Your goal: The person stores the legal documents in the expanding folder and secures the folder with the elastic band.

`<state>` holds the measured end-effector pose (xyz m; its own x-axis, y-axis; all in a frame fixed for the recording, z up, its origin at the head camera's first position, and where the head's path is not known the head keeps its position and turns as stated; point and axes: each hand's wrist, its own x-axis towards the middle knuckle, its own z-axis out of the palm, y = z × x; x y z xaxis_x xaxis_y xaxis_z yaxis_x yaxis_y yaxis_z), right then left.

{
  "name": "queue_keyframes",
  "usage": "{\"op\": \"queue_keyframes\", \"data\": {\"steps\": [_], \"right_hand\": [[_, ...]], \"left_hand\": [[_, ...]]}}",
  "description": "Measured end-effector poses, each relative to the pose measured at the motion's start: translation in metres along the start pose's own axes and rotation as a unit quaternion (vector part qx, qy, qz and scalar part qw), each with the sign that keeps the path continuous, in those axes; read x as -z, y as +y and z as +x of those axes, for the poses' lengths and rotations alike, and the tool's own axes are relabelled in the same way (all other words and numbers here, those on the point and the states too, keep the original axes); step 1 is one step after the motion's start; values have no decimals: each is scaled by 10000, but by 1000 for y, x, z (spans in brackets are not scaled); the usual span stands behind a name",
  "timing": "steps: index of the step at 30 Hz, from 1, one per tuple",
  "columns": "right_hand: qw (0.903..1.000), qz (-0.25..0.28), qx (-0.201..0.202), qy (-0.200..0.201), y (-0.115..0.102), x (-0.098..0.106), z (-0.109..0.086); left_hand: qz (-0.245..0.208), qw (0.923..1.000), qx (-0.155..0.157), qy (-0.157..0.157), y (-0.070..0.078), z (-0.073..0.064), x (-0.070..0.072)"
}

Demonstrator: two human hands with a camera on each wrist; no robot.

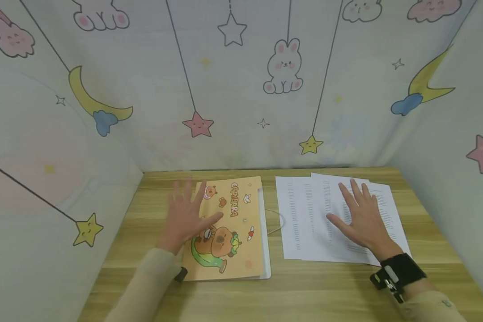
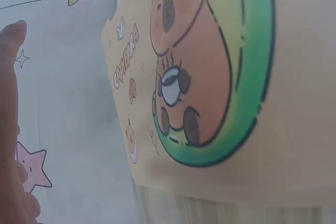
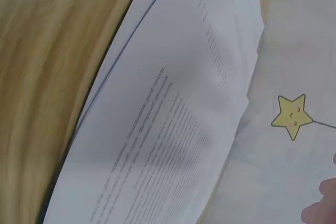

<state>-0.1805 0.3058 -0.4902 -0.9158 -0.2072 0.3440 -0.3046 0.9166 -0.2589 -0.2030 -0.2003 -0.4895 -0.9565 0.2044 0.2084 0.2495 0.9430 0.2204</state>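
In the head view, my left hand [image 1: 184, 220] is spread over the left side of an orange folder [image 1: 249, 250] with capybara drawings and the word CAPYBARA running sideways. White sheets show along the folder's right edge. My right hand [image 1: 360, 219], fingers also spread, hovers over several fanned printed sheets of paper [image 1: 295, 214] lying to the right. Neither hand grips anything. The left wrist view has the folder [image 2: 299, 77] close up, with part of the hand [image 2: 9, 119] at the left edge. Printed lines on the papers [image 3: 142, 93] fill the right wrist view.
A thin pale cord [image 1: 282, 220] loops out from the folder's right edge toward the papers. The wood-grain table [image 1: 298, 295] is enclosed at the back and sides by a white curtain [image 1: 241, 89] printed with stars, moons and rabbits. A black strap [image 1: 410, 270] circles the right wrist.
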Motion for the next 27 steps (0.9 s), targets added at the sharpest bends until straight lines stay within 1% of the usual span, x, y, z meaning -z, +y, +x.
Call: {"op": "queue_keyframes", "data": {"steps": [8, 13, 16, 20, 22, 27], "right_hand": [[9985, -108, 426, -336, -28, -17, 21], [9954, -101, 804, -517, -49, -30, 36], [9927, -53, 1027, -626, -62, -41, 44], [9882, 70, 1259, -874, -75, -55, 52], [9853, 210, 1365, -1010, -80, -62, 54], [9752, 355, 1744, -1312, -89, -75, 59]], "left_hand": [[-167, 9995, -190, -208, 33, 10, 5], [-398, 9983, -215, -372, 50, 14, 5], [-368, 9978, -207, -520, 58, 17, 2], [-291, 9964, -144, -782, 72, 21, -3], [-316, 9953, -135, -908, 79, 23, -5], [-447, 9923, -127, -1144, 95, 24, -13]]}}
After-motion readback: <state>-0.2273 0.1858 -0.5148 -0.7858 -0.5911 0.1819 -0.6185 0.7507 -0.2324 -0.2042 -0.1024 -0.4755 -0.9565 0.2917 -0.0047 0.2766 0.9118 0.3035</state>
